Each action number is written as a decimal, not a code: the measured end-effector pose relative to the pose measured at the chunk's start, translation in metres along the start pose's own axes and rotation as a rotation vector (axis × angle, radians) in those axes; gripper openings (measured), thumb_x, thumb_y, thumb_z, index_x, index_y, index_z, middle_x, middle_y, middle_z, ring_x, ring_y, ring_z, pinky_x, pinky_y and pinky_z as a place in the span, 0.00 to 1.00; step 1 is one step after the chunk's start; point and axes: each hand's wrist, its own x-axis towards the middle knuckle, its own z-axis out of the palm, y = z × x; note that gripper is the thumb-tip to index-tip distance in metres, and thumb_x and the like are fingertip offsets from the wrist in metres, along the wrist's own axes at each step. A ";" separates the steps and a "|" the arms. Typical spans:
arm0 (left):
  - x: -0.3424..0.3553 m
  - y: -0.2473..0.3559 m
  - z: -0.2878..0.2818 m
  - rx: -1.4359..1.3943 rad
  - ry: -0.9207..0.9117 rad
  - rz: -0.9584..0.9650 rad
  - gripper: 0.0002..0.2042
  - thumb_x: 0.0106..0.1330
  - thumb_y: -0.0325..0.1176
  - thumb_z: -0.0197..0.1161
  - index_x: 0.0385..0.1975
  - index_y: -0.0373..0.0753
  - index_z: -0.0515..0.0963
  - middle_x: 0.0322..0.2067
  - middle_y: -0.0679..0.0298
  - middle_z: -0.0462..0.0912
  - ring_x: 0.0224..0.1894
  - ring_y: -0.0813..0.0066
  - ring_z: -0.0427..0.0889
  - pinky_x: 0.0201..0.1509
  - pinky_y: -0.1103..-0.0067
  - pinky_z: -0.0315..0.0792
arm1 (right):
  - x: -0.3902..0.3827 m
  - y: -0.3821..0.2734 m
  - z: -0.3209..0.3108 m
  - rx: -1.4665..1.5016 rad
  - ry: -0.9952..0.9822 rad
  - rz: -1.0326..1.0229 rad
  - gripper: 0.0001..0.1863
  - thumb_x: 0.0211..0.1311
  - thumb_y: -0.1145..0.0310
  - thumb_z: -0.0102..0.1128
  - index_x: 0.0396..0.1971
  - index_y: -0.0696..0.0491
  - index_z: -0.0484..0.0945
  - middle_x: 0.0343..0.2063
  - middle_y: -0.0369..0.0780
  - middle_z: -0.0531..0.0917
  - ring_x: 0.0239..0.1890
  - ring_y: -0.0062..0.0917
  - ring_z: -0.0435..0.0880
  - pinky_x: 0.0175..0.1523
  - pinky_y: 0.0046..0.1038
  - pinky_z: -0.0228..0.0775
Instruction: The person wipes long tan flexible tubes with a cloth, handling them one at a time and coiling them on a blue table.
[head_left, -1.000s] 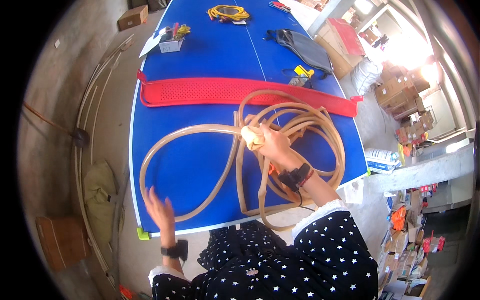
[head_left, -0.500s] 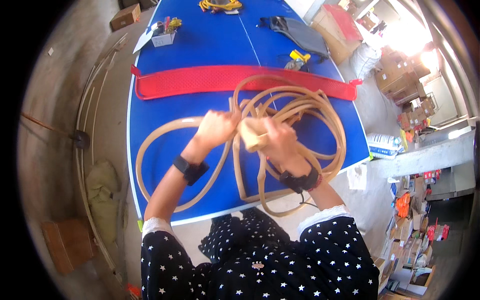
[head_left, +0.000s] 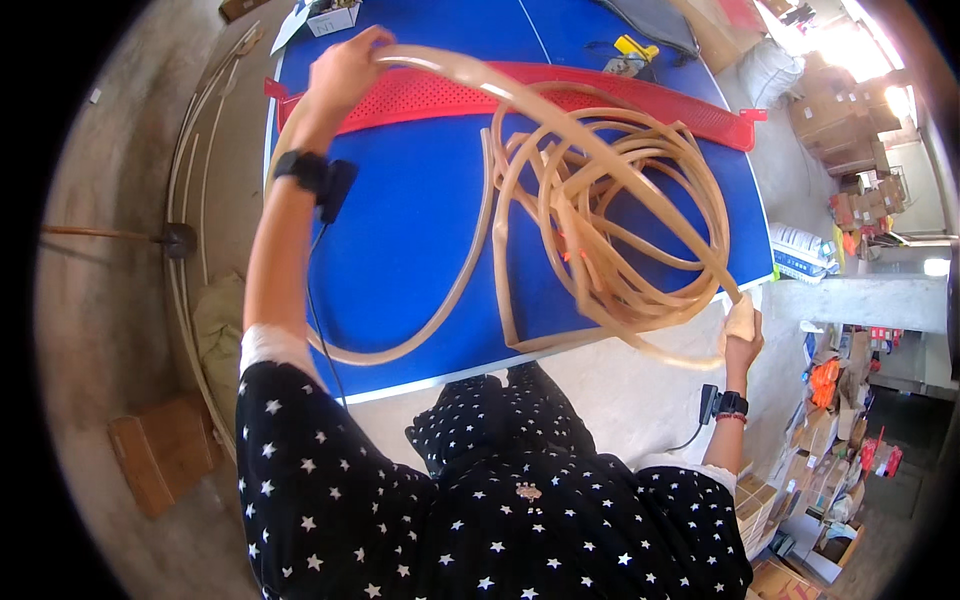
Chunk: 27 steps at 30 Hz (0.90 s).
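As a person in a star-dotted black top stands at the near edge of a blue table, the right hand, just past the table's near right corner, is closed around a pale cloth wrapped on a tan hose, probably to give a snug, padded hold. Loose coils of the hose lie on the table's right half, one loop dipping past its near edge; looping likely gathers a long length into little room. Raised over the table's left side, the left hand grasps the same hose, the spread arms apparently lifting one stretch clear of the pile. Beyond, a red panel lies across the table's width, leaving its near part to the coils. Farther up the table are a yellow tool toward the right, a white box at left and, by the right edge, part of a grey bag.
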 end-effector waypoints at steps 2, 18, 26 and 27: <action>0.021 0.022 0.031 0.042 -0.087 -0.063 0.30 0.53 0.41 0.66 0.57 0.54 0.64 0.36 0.58 0.81 0.40 0.55 0.80 0.42 0.67 0.74 | -0.006 0.015 -0.006 -0.035 0.010 0.067 0.20 0.45 0.77 0.65 0.42 0.59 0.75 0.36 0.34 0.82 0.38 0.21 0.79 0.46 0.25 0.72; -0.184 0.211 0.019 -0.743 -0.555 0.264 0.18 0.61 0.39 0.60 0.48 0.37 0.73 0.44 0.54 0.76 0.49 0.58 0.75 0.51 0.69 0.70 | -0.082 -0.172 0.082 0.434 -0.154 -0.095 0.16 0.43 0.76 0.65 0.35 0.61 0.76 0.33 0.40 0.81 0.36 0.25 0.81 0.43 0.26 0.71; -0.219 0.253 -0.011 -1.497 -0.310 -0.639 0.20 0.73 0.42 0.41 0.52 0.31 0.68 0.47 0.60 0.76 0.49 0.77 0.75 0.55 0.77 0.68 | -0.126 -0.245 0.095 0.397 -0.423 -0.609 0.31 0.33 0.58 0.78 0.37 0.56 0.74 0.22 0.41 0.78 0.24 0.36 0.80 0.29 0.30 0.71; -0.220 0.256 -0.017 -1.582 -0.286 -0.736 0.20 0.73 0.42 0.41 0.51 0.31 0.68 0.46 0.59 0.77 0.47 0.75 0.76 0.53 0.77 0.70 | -0.130 -0.253 0.095 0.373 -0.374 -0.707 0.31 0.32 0.55 0.78 0.35 0.55 0.73 0.22 0.42 0.78 0.24 0.36 0.80 0.27 0.30 0.71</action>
